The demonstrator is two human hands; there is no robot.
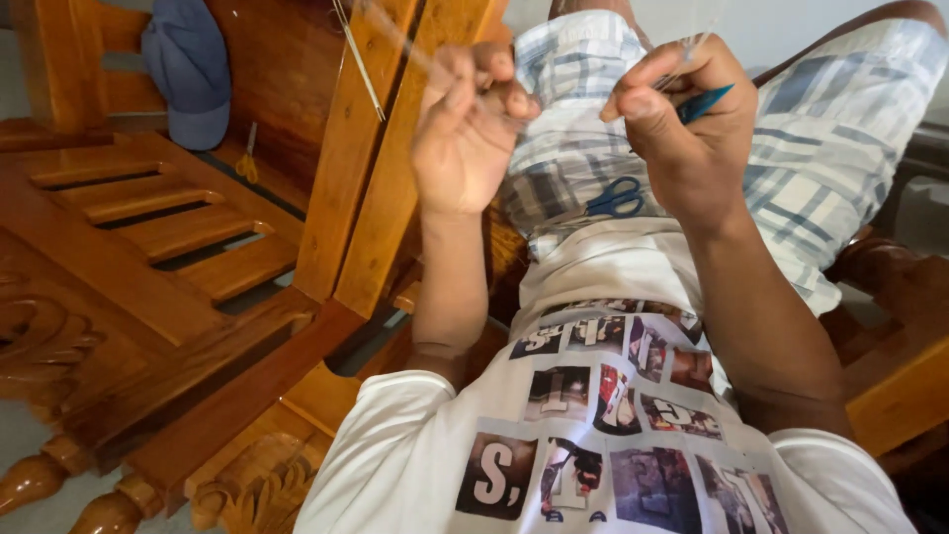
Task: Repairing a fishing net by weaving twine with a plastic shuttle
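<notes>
Far left, a carved wooden seat point(148, 237) w/ slatted top, glossy reddish-brown finish, curly scrollwork on the legs. Soft blue cap point(188, 69) hangs on the backrest, small yellow-handled scissors point(246, 163) lie on the wood just below it. Next over, left hand point(465, 129) is raised, fingers curled tight, pinching thin clear thread point(395, 40) that's almost see-through & runs up-left. Blue-handled scissors point(615, 200) sit in the lap on plaid shorts point(820, 148), btw the two arms. Right hand point(687, 119) is closed around a slim teal tool point(707, 102), tip poking out to the right; thread meets that hand too. White printed tee point(603, 435) fills the bottom. Pale floor at the lower left corner.
</notes>
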